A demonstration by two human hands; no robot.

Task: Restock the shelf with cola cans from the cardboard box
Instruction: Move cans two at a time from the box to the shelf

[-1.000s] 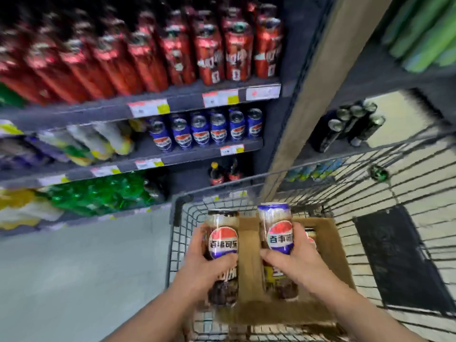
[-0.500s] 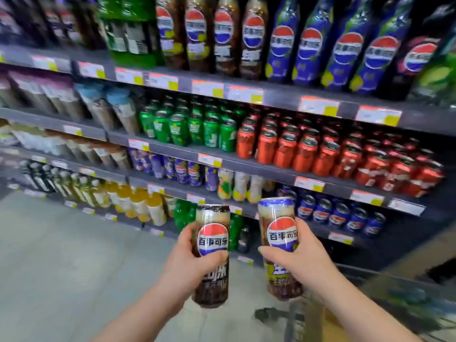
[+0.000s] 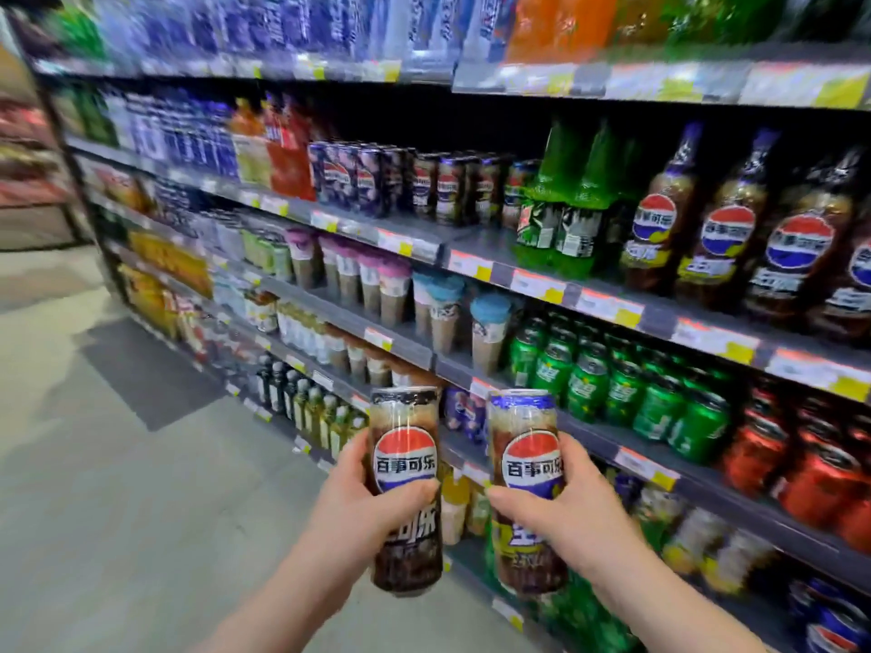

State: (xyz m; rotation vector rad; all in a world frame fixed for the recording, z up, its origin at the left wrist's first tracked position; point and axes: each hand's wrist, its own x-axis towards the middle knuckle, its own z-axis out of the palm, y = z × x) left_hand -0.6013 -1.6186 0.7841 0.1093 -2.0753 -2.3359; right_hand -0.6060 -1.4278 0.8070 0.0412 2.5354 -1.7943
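My left hand (image 3: 363, 511) grips a tall cola can with a black top (image 3: 406, 450), held upright in front of the shelves. My right hand (image 3: 565, 506) grips a second tall cola can with a blue top (image 3: 525, 445) right beside it. Both cans show a red, white and blue round logo. On a higher shelf (image 3: 414, 242) stands a row of similar tall cola cans (image 3: 443, 188), well above and beyond my hands. The cardboard box is out of view.
Shelves run from far left to near right, packed with green cans (image 3: 612, 384), red cans (image 3: 810, 468), cola bottles (image 3: 726, 238), green bottles (image 3: 561, 200) and lidded cups (image 3: 391, 289). Grey aisle floor (image 3: 118, 464) lies to the left.
The view has swung from the cart and box up and left along the shelves. Both hands have kept their cans and carried them upright, side by side, toward the shelving.
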